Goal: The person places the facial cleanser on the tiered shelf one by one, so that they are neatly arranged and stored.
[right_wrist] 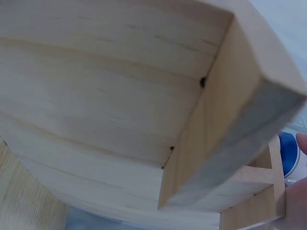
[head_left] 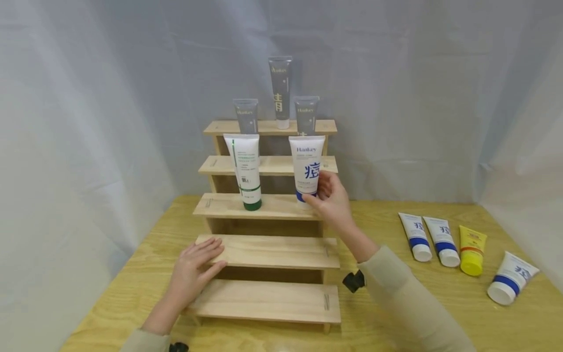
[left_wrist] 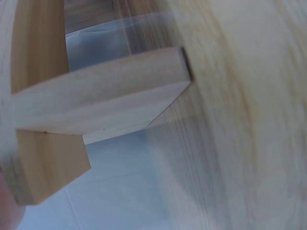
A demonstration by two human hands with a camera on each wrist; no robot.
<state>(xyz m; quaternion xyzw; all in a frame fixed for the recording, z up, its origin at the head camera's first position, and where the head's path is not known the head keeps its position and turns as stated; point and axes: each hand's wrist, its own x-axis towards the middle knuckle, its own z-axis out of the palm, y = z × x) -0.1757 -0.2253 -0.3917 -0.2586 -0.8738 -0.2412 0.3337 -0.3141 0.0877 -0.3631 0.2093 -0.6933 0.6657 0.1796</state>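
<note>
- Nearest, I see the left hand (head_left: 195,269) laid flat, fingers extended, on the left end of the second tread (head_left: 272,252) from the bottom; it grasps nothing and, I judge, steadies the wooden stand (head_left: 264,300).
- To the right on the table (head_left: 378,220), three blue-banded tubes (head_left: 514,277) and a yellow tube (head_left: 473,244) lie with caps toward the near side, probably for easy reach.
- Farther in, the right hand (head_left: 334,203) pinches the white-and-blue tube (head_left: 306,159) low down, upright at the third tread's (head_left: 281,206) right end; that grip should guard against tipping. Whether the tread bears its weight, I can't tell.
- Level with it, a white-and-green tube (head_left: 247,168) stands cap-down, likely because the cap makes a flat foot.
- Farthest, three grey tubes (head_left: 280,88) rise staggered, perhaps so each front shows.
</note>
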